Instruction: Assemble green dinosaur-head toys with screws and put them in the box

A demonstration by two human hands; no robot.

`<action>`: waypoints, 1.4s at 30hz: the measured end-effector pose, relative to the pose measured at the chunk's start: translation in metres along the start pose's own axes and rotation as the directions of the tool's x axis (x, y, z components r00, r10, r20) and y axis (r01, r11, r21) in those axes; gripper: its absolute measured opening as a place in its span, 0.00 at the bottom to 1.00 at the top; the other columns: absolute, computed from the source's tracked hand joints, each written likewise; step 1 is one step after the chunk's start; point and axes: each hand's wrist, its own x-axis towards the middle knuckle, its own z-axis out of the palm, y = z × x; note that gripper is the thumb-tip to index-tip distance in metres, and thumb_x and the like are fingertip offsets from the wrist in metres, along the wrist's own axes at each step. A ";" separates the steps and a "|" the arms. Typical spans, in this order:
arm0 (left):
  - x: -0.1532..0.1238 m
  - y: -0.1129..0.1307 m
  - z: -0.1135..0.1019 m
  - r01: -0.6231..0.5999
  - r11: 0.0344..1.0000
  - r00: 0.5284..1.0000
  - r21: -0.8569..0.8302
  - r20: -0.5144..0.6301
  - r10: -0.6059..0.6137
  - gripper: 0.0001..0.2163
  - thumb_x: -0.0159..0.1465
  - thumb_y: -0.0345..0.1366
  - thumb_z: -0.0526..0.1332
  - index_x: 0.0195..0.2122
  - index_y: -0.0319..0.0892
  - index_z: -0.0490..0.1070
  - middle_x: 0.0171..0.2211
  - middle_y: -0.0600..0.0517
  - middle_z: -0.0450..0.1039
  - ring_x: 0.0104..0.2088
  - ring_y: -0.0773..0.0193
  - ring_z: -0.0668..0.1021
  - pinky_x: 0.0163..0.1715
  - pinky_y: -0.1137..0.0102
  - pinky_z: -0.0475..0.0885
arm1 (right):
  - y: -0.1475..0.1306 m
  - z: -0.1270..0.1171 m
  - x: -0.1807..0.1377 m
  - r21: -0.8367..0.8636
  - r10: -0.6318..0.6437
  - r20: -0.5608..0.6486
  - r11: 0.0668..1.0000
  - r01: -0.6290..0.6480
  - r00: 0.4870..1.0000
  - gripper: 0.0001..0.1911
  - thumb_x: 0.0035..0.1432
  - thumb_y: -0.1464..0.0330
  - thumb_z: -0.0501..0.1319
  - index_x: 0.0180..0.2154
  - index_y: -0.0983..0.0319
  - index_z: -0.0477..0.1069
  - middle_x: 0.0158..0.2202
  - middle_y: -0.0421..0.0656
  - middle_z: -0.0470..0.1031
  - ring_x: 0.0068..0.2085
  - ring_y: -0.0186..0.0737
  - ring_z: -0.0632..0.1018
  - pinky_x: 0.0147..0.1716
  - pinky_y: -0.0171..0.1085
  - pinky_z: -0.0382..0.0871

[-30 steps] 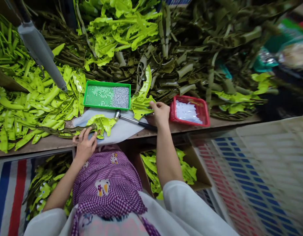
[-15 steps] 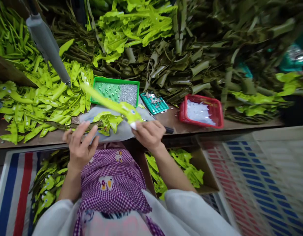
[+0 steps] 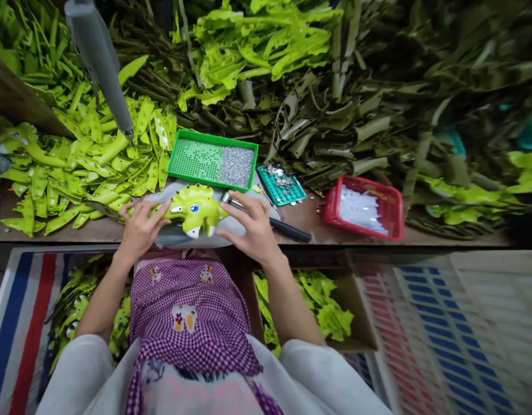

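Note:
A lime-green dinosaur-head cutout [image 3: 191, 211] with a blue eye and white teeth lies on a grey cloth pad [image 3: 176, 233] at the bench's front edge. My left hand [image 3: 141, 226] presses its left side, fingers curled over a thin dark-green strip. My right hand [image 3: 252, 227] rests on its right side, fingers bent over the edge. A black-handled hammer [image 3: 278, 223] lies just behind my right hand.
Behind the pad stand a green tray of silver studs [image 3: 212, 161], a small teal tray [image 3: 281, 184] and a red basket of white pieces [image 3: 364, 207]. Piles of lime and olive cutouts cover the bench. A grey tool [image 3: 100, 60] hangs at upper left. Boxes of cutouts sit below.
My right hand took a lime cutout from beside the green tray, carried it over and laid it on the pad. Both hands now hold it down. The view shifted left.

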 end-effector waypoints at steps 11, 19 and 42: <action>-0.019 -0.004 0.042 0.060 0.996 0.995 -0.068 -0.073 -0.065 0.20 0.66 0.41 0.58 0.59 0.53 0.65 0.48 0.48 0.76 0.49 0.57 0.75 0.56 0.58 0.48 | 0.018 0.048 -0.007 0.293 0.122 -0.013 0.949 -0.113 0.992 0.18 0.58 0.62 0.62 0.51 0.56 0.71 0.50 0.48 0.76 0.51 0.45 0.76 0.52 0.52 0.71; -0.030 -0.007 0.051 0.126 0.988 0.983 -0.090 -0.123 -0.137 0.18 0.65 0.40 0.59 0.57 0.53 0.67 0.48 0.48 0.76 0.51 0.57 0.75 0.59 0.57 0.46 | 0.012 0.060 -0.007 0.262 0.115 -0.055 0.960 -0.097 0.992 0.16 0.58 0.63 0.62 0.49 0.56 0.72 0.50 0.46 0.76 0.51 0.45 0.76 0.52 0.53 0.72; -0.033 -0.001 0.053 0.161 0.980 0.969 -0.118 -0.171 -0.179 0.15 0.64 0.40 0.61 0.52 0.49 0.71 0.47 0.48 0.77 0.52 0.54 0.75 0.57 0.52 0.50 | 0.016 0.065 -0.003 0.333 0.153 -0.007 0.932 -0.142 0.988 0.16 0.59 0.63 0.61 0.49 0.56 0.73 0.50 0.48 0.75 0.52 0.46 0.75 0.53 0.53 0.71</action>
